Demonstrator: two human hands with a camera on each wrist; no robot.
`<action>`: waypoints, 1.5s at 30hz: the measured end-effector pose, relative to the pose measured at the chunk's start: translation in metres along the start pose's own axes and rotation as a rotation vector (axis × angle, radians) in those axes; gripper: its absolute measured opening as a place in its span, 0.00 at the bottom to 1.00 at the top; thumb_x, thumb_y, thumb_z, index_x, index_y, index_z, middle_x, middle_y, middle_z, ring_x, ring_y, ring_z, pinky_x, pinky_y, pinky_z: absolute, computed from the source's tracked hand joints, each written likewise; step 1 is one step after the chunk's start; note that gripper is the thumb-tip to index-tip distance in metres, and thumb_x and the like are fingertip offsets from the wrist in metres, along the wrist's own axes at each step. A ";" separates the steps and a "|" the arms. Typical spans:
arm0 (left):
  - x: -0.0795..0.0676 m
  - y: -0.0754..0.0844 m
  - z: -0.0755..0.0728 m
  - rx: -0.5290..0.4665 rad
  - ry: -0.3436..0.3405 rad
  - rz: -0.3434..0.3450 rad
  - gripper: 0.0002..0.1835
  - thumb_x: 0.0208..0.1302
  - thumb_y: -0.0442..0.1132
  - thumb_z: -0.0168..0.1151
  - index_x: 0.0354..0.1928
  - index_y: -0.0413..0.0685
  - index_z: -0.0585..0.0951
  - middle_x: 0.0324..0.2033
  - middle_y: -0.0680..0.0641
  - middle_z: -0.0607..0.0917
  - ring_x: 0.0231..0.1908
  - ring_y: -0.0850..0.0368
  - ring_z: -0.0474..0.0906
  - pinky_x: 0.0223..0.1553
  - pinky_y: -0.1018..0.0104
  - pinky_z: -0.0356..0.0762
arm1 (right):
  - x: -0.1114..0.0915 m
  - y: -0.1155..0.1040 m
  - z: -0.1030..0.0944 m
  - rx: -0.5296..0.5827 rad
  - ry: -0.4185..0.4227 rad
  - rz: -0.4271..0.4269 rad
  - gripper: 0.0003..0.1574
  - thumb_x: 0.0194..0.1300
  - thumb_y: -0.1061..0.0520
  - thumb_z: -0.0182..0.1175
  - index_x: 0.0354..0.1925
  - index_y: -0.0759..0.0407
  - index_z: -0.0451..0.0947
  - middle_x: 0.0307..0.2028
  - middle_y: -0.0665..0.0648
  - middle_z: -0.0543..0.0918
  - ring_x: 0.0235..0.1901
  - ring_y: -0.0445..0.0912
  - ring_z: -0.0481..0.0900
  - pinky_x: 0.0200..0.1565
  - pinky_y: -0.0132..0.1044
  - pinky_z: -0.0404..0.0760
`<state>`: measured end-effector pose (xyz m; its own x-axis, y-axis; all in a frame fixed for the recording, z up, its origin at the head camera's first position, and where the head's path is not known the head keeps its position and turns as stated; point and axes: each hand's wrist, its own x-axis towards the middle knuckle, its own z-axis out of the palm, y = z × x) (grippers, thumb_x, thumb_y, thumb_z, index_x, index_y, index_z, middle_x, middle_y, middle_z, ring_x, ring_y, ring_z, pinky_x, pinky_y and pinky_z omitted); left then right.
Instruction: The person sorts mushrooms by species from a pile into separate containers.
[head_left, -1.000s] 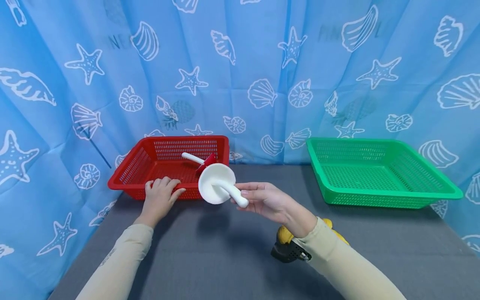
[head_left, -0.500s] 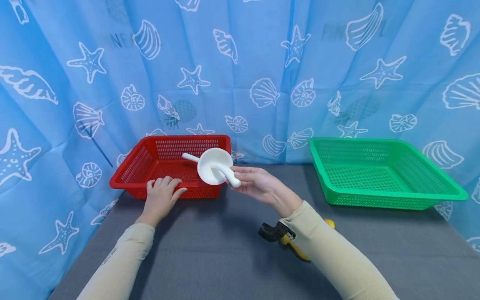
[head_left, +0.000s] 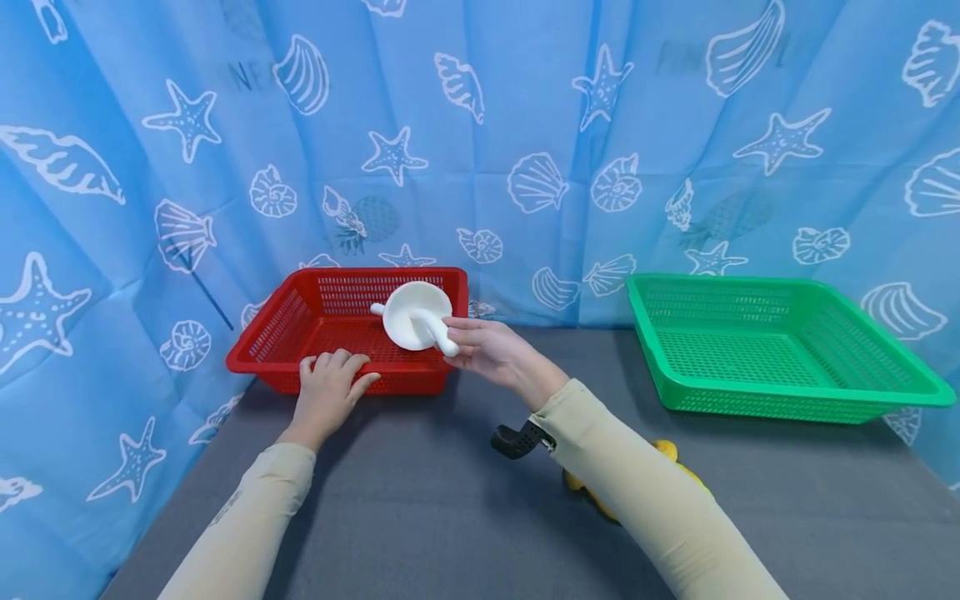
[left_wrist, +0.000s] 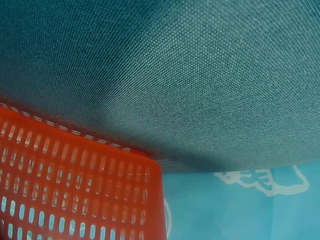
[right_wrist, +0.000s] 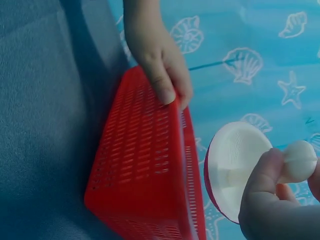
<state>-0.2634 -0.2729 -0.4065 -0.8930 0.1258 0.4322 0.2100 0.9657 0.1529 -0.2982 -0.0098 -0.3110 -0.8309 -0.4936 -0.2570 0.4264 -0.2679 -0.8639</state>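
My right hand [head_left: 491, 354] pinches the white stem of a toy mushroom [head_left: 411, 315], holding it over the front right part of the red basket [head_left: 288, 367]. Its white underside faces me; in the right wrist view a red edge of the cap [right_wrist: 207, 175] shows behind the white. My left hand [head_left: 326, 392] grips the basket's front rim, fingers over the edge, as the right wrist view also shows. Behind the held mushroom, the white stem tip [head_left: 377, 308] of another mushroom lying in the basket peeks out; the rest of it is hidden.
A green basket [head_left: 787, 400] stands at the right back of the grey table [head_left: 420, 517]. Yellow objects [head_left: 666, 450] lie on the table, partly covered by my right forearm. A black wrist camera [head_left: 517, 440] hangs under that wrist. A blue shell-print curtain [head_left: 480, 150] closes off the back.
My right hand has carried the mushroom up and left, from in front of the red basket's right corner to over the basket. The left hand has stayed on the rim.
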 end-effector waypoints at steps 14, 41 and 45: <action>0.001 -0.001 0.000 -0.011 0.021 0.010 0.25 0.60 0.50 0.68 0.55 0.45 0.79 0.48 0.40 0.78 0.50 0.41 0.72 0.60 0.38 0.57 | 0.030 0.005 0.008 -0.119 0.076 -0.028 0.32 0.71 0.70 0.46 0.71 0.62 0.60 0.68 0.64 0.64 0.65 0.59 0.67 0.65 0.53 0.64; -0.006 0.023 -0.017 0.024 0.014 -0.039 0.28 0.62 0.46 0.65 0.60 0.39 0.74 0.57 0.30 0.71 0.63 0.31 0.57 0.63 0.28 0.45 | -0.087 -0.033 -0.092 -0.215 -0.010 -0.123 0.35 0.75 0.70 0.37 0.75 0.67 0.39 0.73 0.71 0.50 0.71 0.61 0.52 0.68 0.49 0.58; -0.017 0.040 -0.018 -0.066 0.144 0.006 0.29 0.58 0.42 0.69 0.59 0.35 0.74 0.59 0.30 0.70 0.64 0.31 0.57 0.62 0.28 0.49 | -0.103 -0.036 -0.103 -0.251 -0.017 -0.146 0.36 0.76 0.68 0.38 0.75 0.67 0.37 0.73 0.71 0.49 0.72 0.61 0.51 0.68 0.48 0.59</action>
<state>-0.2328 -0.2402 -0.3914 -0.8262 0.0925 0.5558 0.2448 0.9474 0.2063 -0.2647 0.1355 -0.2980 -0.8697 -0.4796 -0.1168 0.1994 -0.1249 -0.9719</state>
